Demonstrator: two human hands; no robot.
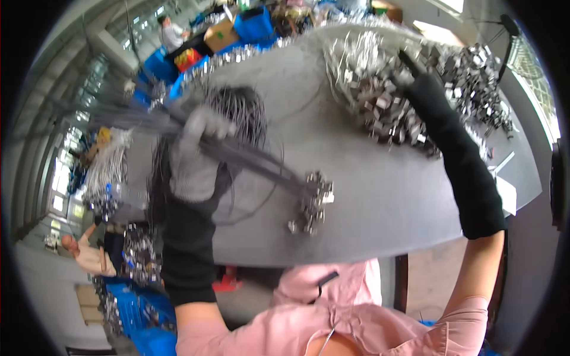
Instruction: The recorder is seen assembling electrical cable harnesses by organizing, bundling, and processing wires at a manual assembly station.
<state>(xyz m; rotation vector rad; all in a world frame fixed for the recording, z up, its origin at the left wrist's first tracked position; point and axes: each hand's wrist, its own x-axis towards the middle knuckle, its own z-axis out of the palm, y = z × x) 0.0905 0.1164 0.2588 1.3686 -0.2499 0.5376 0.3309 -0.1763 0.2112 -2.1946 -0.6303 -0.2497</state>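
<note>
Pink shirt (261, 332) nearest, the left grip (199, 148) is clenched round wires (255, 158) over the left desk (368, 207) area, the right grip (417, 82), hold impossible to tell, by far-right metal parts (386, 115).

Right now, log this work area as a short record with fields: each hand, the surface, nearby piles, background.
Left hand: in a pale grey glove, gripping a long bundle of thin dark grey cables
Bundle's right end: cluster of silvery metal connectors
Right hand: blurred, at the large pile of silvery metal pieces; grip cannot be told
Surface: smooth grey tabletop
Near left hand: heap of loose dark grey cables
Background: blue plastic bins, two other people
</note>
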